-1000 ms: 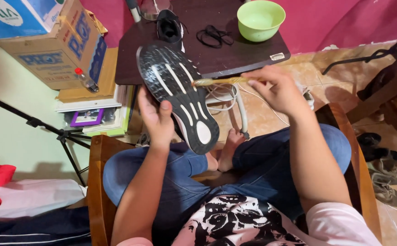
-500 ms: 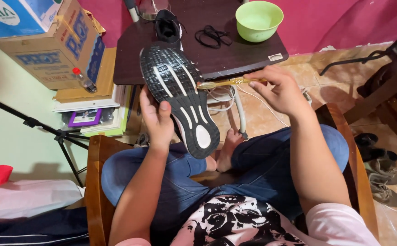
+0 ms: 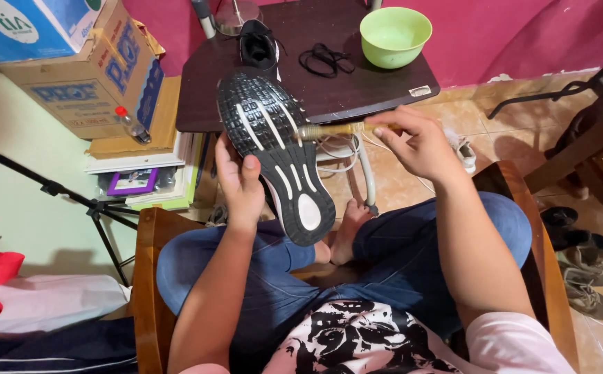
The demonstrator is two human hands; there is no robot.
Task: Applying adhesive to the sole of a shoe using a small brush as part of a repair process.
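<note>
My left hand (image 3: 241, 185) has its fingers closed round the edge of the shoe (image 3: 274, 154), sole up and toe pointing away over my lap; my right hand (image 3: 419, 142) fingers pinch the brush (image 3: 329, 129) handle, bristle end touching the sole's right edge near the forefoot. Since a second ago the brush has moved slightly up the sole; shoe tilt unchanged. Beyond: dark desk (image 3: 357, 90), green bowl (image 3: 395, 36), black laces (image 3: 326, 60).
</note>
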